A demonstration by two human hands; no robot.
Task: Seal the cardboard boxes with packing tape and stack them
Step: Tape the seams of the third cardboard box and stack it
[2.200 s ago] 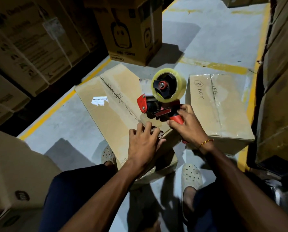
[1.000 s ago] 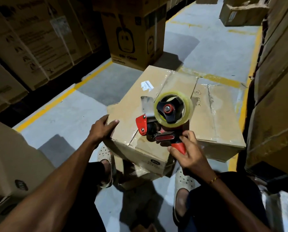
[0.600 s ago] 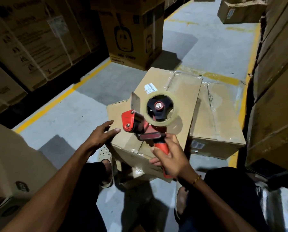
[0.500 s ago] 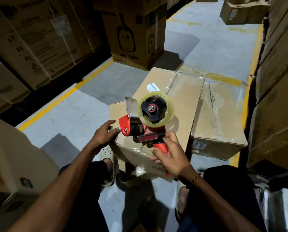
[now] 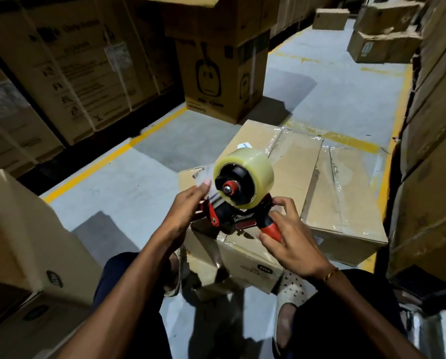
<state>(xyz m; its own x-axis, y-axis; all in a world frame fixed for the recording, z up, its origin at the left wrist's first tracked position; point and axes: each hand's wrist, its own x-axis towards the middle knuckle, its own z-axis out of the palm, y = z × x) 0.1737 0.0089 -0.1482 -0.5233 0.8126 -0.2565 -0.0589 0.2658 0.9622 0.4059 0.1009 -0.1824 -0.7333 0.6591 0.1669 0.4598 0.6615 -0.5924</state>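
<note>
Nearest the camera, the person's legs and perforated sandals [image 5: 294,291] stand on the concrete floor [image 5: 128,193], pressed up against the near cardboard box [image 5: 245,257].

Just above that box both hands work a red tape dispenser [image 5: 238,218]. The right hand [image 5: 288,242] has its fingers curled round the red handle, thumb and forefinger reaching up toward the frame. The left hand [image 5: 184,211] pinches the loose end of clear tape [image 5: 203,177] at the front of the dispenser, just beside the roll of packing tape [image 5: 253,174]. The dispenser is held above the near box, not pressed to it.

The near box looks closed, and shiny film runs across its top and down its front corner, so at least some tape is already on it. Whether every seam is covered cannot be told, since hands and dispenser hide part of the top.

Touching it on the right sits a second box [image 5: 346,193], its top and edges glossy with tape; it looks sealed.

Both boxes rest side by side on the floor, neither on top of the other. My judgement: sealing is well advanced, another strip is probably being readied, and the stacking is not yet done.

Further off stand a tall printed carton [image 5: 216,84] and rows of large boxes.
</note>
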